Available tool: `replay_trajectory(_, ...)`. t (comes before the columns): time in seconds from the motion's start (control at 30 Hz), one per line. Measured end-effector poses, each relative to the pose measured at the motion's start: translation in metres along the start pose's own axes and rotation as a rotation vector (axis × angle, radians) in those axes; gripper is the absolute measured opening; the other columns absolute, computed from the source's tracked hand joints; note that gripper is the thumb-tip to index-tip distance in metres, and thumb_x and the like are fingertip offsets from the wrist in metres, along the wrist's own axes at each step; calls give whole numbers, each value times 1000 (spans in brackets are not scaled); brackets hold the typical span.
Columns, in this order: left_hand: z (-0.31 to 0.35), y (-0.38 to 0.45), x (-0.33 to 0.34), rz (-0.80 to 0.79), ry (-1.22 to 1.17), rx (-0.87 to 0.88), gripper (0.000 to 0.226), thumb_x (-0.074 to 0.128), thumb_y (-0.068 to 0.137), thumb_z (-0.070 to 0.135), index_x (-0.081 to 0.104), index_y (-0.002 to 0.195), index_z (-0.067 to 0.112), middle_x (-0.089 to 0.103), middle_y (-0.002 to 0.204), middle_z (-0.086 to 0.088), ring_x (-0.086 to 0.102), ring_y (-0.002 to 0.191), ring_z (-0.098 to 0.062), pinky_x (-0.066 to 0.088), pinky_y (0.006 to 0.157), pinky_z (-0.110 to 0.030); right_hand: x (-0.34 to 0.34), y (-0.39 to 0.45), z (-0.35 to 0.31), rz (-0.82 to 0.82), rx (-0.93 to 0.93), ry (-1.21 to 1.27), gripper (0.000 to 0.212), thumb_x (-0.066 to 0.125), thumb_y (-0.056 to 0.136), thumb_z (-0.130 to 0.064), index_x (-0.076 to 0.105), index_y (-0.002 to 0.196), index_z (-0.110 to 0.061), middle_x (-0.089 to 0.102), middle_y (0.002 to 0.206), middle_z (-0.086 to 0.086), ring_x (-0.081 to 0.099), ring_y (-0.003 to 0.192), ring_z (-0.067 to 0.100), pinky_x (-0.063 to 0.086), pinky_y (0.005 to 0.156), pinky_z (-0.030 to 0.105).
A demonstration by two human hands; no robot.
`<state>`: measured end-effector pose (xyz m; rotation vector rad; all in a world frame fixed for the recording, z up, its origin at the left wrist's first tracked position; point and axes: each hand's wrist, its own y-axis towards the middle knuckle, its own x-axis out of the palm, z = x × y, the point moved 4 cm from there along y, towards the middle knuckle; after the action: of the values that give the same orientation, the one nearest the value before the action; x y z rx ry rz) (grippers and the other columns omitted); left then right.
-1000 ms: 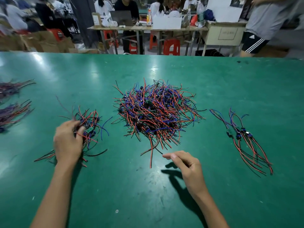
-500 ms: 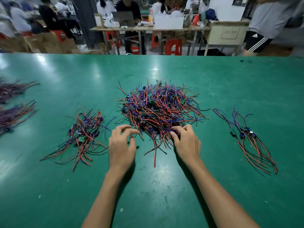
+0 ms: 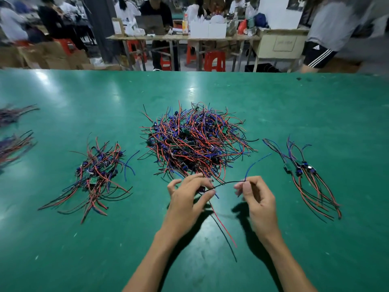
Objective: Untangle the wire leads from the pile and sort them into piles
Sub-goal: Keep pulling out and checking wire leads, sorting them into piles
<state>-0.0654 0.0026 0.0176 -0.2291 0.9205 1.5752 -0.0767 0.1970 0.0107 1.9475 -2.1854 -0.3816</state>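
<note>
5 wire piles lie on the tabletop (image 3: 294,106): 1 big tangled pile (image 3: 195,142), 4 smaller piles, and 2 hands.

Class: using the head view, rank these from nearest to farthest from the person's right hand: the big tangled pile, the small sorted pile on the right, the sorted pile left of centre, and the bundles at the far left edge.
From the right hand:
1. Big tangled pile, just ahead, centre.
2. Small sorted pile, to the right.
3. Left sorted pile, past the left hand.
4. Far-left bundles, at the table edge.
</note>
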Motion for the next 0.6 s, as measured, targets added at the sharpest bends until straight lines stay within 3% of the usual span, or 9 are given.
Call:
replay_trajectory(0.07, 5, -3, 3, -10, -95, -6, 20, 68, 88, 51, 66, 96, 33, 68, 97, 23, 61, 99, 3, 22, 100, -32, -7, -1, 8, 16, 184, 241, 21, 58, 97, -32, 58, 89, -13, 65, 71, 3, 54, 54, 14, 45, 48, 23)
replay_trajectory(0.13, 8, -8, 6, -10, -110, -9, 28, 72, 83, 55, 69, 103, 36, 69, 94, 22, 62, 94, -1, 22, 95, -27, -12, 1, 15, 74, 277, 306, 19, 58, 96, -32, 60, 89, -14, 58, 65, 1, 43, 43, 11, 37, 38, 21)
replay_trajectory(0.3, 5, -10, 1, 36, -179, -71, 27, 79, 86, 24, 75, 111, 34, 71, 96, 24, 62, 83, -1, 31, 88, -26, -13, 5, 24, 157, 303, 307, 13, 59, 99, -25, 64, 93, -15, 52, 59, -5, 37, 40, 7, 34, 38, 18)
replay_trajectory(0.4, 2, -9, -5, 99, -266, -145, 23, 77, 88, 23, 75, 105, 39, 72, 100, 25, 64, 84, -1, 44, 82, -21, -12, 4, 23, 132, 286, 301, 19, 65, 91, -32, 70, 103, -18, 52, 59, -5, 38, 41, 6, 36, 39, 17)
replay_trajectory(0.47, -2, -9, -8, 170, -350, -209, 22, 75, 90, 25, 75, 104, 41, 72, 94, 20, 61, 74, -3, 46, 69, -17, -13, 3, 21, 142, 273, 300, 25, 66, 89, -32, 71, 111, -21, 53, 61, -4, 40, 43, 6, 39, 41, 17)
replay_trajectory(0.6, -15, -10, -11, 316, -397, -367, 43, 82, 83, 22, 70, 123, 32, 63, 77, 19, 41, 57, -3, 40, 62, -14, -21, 8, 14, 360, 249, 359, 25, 62, 99, -17, 66, 123, -18, 58, 63, -7, 45, 47, 3, 42, 45, 16)
